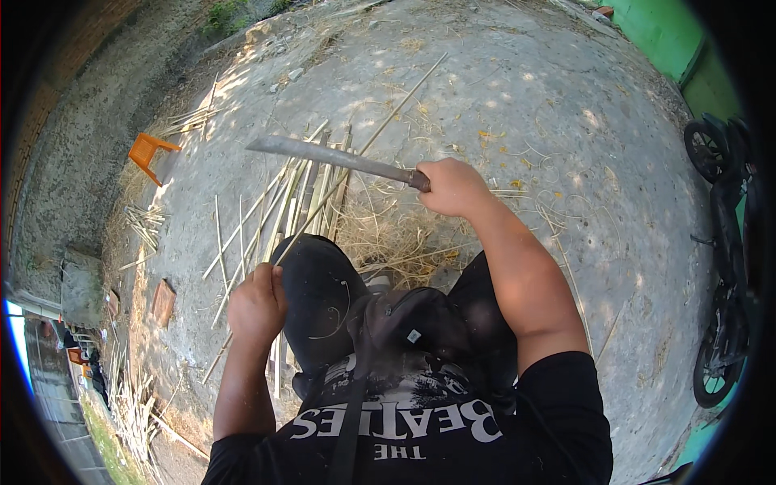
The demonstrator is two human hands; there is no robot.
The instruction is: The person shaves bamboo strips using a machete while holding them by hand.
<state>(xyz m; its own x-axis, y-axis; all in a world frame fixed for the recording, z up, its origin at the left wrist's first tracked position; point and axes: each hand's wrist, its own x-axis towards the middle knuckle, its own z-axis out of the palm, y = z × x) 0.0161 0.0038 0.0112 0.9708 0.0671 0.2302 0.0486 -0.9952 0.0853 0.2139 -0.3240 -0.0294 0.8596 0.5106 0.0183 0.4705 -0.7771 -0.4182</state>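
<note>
Head view, looking down on a seated person working on a concrete ground [517, 89].

R hand [453, 187], approx. centre of frame, slightly toward 1 o'clock: fingers closed in a full fist round the dark handle of a long machete [339, 158]. Blade runs from the fist toward 10 o'clock, nearly level, tip slightly higher, held in the air above the strip pile.

L hand [257, 303], at approx. 8 o'clock from centre: fingers curled shut on a thin bamboo strip [356, 158]. Strip runs from the fist up toward 1 o'clock, passes under the blade and ends well out on the concrete. L hand sits just beside the person's left knee [319, 291], clad in black.

Between the two hands, toward 12 o'clock of the knee: pile of split bamboo strips [299, 202], lying roughly parallel, fanned toward 11–12 o'clock. Next to it, toward 3 o'clock, a heap of fine pale shavings [388, 238].

Surroundings: orange plastic stool [149, 153] at 10 o'clock, tipped on its side; more strip bundles [145, 222] below it at 9 o'clock; a brick [163, 301] flat on the ground near 8 o'clock; parked motorbike [723, 242] at 3 o'clock by the rim; green wall [663, 32] at 1 o'clock. Whether the blade touches the strip: cannot tell.
</note>
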